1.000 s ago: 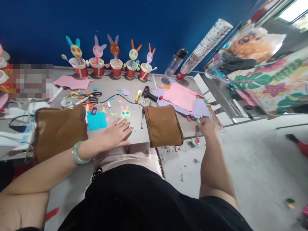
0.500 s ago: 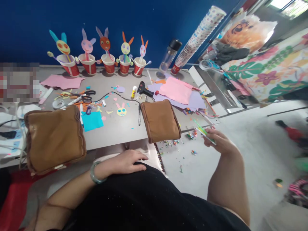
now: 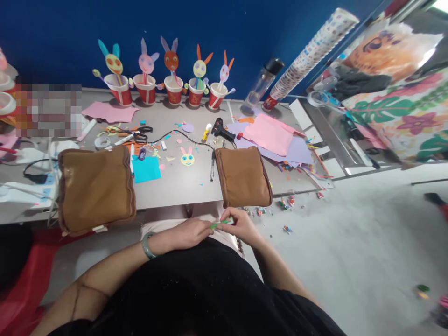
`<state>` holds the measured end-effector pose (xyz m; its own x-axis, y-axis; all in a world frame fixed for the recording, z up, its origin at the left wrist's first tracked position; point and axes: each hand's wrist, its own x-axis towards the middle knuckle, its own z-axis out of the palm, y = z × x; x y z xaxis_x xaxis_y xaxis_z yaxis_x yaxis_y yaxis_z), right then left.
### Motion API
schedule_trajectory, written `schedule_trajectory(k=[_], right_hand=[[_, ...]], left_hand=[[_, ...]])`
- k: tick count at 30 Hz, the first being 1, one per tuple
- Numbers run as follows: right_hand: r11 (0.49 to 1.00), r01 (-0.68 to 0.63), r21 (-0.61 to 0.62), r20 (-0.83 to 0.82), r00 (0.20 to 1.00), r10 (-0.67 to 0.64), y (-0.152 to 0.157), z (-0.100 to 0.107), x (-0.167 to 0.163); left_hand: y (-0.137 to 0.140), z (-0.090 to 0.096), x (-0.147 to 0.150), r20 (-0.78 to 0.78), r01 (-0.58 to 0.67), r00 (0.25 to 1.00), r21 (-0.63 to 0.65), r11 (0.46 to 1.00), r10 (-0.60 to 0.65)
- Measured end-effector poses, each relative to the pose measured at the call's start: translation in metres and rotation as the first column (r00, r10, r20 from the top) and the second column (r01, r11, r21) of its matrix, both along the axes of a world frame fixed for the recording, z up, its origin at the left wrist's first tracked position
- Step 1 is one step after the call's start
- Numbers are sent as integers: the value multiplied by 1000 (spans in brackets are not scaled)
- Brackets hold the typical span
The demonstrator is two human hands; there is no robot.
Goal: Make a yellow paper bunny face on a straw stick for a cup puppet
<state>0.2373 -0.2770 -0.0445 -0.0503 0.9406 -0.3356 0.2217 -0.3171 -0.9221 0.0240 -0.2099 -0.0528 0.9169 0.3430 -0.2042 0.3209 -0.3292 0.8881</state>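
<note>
In front of my black shirt, both hands meet over my lap at some thin green and white strips (image 3: 221, 225), too blurred to name more exactly. My right hand (image 3: 241, 227) pinches their right end. My left hand (image 3: 191, 233), with a bangle on its wrist, has its fingers closed at the left end. Just beyond, at the table's front edge, lies a brown cushion-like pad (image 3: 243, 177). A yellow paper rabbit face (image 3: 187, 158) with pink ears rests on the tabletop, left of a black pen (image 3: 212, 165).
Several red paper cups (image 3: 175, 95) with rabbit-faced spoons line the blue wall. A glue gun (image 3: 224, 130), glue stick (image 3: 206, 133), scissors (image 3: 142, 134), blue paper (image 3: 147, 169) and pink sheets (image 3: 269, 135) lie about. Another brown pad (image 3: 96, 189) is at left; a tall cup stack (image 3: 311, 56) leans right.
My right hand has come in from the far right with the green strips to my left hand. My left hand has closed its fingers at them. The view has shifted left.
</note>
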Motion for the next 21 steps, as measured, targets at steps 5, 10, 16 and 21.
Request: schedule_trajectory(k=[5, 10, 16, 21], right_hand=[[941, 323, -97, -296, 894, -337, -3, -19, -18], [950, 308, -54, -191, 930, -313, -12, -16, -14], [988, 149, -40, -90, 984, -153, -17, 4, 10], [996, 61, 71, 238, 968, -77, -16, 5, 14]], left_hand=[[-2, 0, 3, 9, -152, 987, -233, 961, 159], [0, -2, 7, -41, -162, 987, -94, 982, 158], [1, -3, 11, -16, -116, 993, 113, 987, 119], [1, 2, 13, -38, -95, 995, -15, 995, 94]])
